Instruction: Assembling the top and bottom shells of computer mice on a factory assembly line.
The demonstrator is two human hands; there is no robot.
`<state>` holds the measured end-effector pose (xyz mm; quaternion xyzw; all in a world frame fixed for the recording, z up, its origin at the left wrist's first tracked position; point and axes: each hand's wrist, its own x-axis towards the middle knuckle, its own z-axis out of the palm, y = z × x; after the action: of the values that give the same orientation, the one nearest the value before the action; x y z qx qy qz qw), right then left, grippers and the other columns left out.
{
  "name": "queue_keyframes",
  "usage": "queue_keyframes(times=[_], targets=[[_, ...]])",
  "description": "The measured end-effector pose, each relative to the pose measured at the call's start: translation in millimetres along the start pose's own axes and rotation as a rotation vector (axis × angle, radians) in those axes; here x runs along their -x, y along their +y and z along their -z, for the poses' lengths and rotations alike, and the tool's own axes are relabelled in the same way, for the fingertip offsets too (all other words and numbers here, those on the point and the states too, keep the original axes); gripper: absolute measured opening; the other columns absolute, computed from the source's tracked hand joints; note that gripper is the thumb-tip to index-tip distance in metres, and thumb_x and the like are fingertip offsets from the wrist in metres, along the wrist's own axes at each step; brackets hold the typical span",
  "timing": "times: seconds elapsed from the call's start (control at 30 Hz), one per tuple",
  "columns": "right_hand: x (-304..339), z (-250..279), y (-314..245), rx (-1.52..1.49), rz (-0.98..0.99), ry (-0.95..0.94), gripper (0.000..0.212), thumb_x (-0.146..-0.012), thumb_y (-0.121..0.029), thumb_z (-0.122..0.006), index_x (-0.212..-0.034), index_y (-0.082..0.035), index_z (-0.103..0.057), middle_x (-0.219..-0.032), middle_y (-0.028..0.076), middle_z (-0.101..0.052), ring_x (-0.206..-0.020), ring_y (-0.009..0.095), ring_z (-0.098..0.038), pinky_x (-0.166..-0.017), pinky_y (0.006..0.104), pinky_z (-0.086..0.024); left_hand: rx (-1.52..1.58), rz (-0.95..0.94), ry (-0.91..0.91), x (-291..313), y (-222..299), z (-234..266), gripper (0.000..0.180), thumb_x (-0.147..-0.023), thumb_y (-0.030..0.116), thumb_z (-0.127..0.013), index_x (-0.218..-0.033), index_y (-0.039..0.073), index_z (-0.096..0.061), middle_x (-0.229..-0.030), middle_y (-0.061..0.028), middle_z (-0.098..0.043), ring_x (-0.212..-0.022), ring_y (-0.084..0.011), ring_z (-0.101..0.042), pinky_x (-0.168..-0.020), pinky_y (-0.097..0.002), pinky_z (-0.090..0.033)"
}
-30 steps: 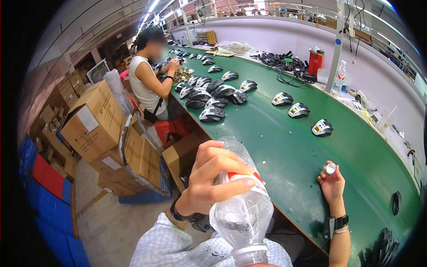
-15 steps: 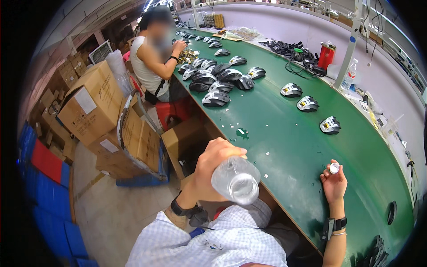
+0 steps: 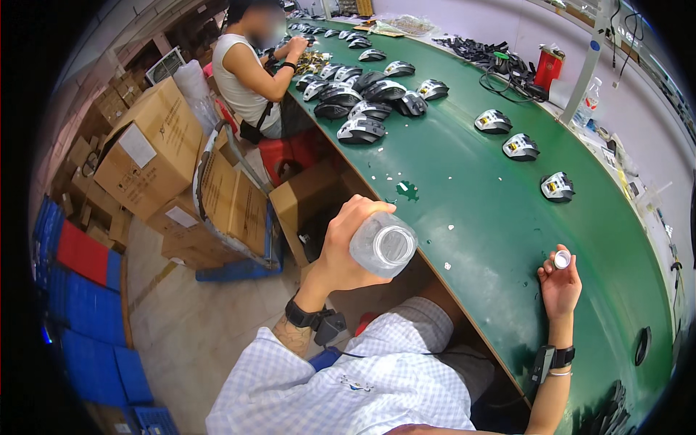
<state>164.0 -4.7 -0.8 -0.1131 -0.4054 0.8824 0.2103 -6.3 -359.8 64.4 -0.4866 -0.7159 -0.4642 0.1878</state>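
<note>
My left hand (image 3: 342, 250) is wrapped round a clear plastic bottle (image 3: 368, 252) and holds it up in front of my body, beside the table edge. The bottle is tilted, with a round ringed end towards me. Over the green table to the right, my right hand (image 3: 562, 293) is palm up. Its fingers pinch a small white bottle cap (image 3: 562, 259), hollow side showing. Beyond that hand, a grey and black computer mouse (image 3: 557, 187) sits on the table, the closest of a row of three.
Many mice (image 3: 362, 130) cluster farther left on the green table (image 3: 493, 225), near a seated co-worker (image 3: 250, 76). Cartons (image 3: 156, 156) stand on a trolley at the left. A red can (image 3: 549, 69), black cables and another bottle (image 3: 587, 101) line the back. Black strips (image 3: 607, 415) lie at lower right.
The bottle has moved farther from my head and looks smaller, still in my left hand. My right hand has shifted slightly with the cap. The whole view has tipped a little downward.
</note>
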Motion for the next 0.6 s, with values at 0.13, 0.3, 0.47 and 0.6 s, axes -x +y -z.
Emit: queue_keyframes(times=[0.13,0.3,0.47,0.6], targets=[[0.1,0.2,0.0,-0.008,0.002,0.015,0.034,-0.097,-0.031,-0.040,-0.115,-0.004,-0.049,-0.090,0.004,-0.050,-0.074,0.014,-0.045,-0.072,0.0287,-0.040,0.000,0.008,0.000,-1.3,1.1,0.2,0.066,-0.051,0.015,-0.080,-0.109,0.004,-0.051,-0.089,-0.0083,-0.059,-0.077,-0.0220,-0.055,-0.068,-0.0315,-0.047],[-3.0,0.2,0.1,-0.015,-0.011,-0.017,0.035,-0.097,-0.031,-0.040,-0.115,-0.004,-0.049,-0.090,0.004,-0.051,-0.074,0.014,-0.045,-0.072,0.0284,-0.040,-0.015,-0.017,0.001,-3.3,-0.1,2.1,0.065,-0.051,0.014,-0.080,-0.109,0.003,-0.052,-0.090,-0.0086,-0.060,-0.078,-0.0226,-0.055,-0.068,-0.0320,-0.046],[-4.2,3.0,-1.4,-0.012,-0.002,-0.009,0.035,-0.098,-0.030,-0.039,-0.118,-0.003,-0.048,-0.093,0.004,-0.051,-0.075,0.013,-0.046,-0.072,0.0274,-0.041,-0.018,-0.027,0.011,-6.7,-1.6,-0.9,0.065,-0.051,0.013,-0.081,-0.109,0.003,-0.052,-0.090,-0.0086,-0.061,-0.078,-0.0232,-0.055,-0.069,-0.0325,-0.046],[-5.1,2.5,-3.1,-0.010,-0.002,-0.021,0.036,-0.098,-0.030,-0.039,-0.118,-0.002,-0.049,-0.093,0.006,-0.052,-0.076,0.014,-0.046,-0.074,0.0292,-0.041,-0.001,-0.019,0.025,-10.0,0.8,-0.9,0.065,-0.051,0.013,-0.081,-0.109,0.004,-0.052,-0.091,-0.0093,-0.061,-0.079,-0.0237,-0.057,-0.070,-0.0323,-0.047]])
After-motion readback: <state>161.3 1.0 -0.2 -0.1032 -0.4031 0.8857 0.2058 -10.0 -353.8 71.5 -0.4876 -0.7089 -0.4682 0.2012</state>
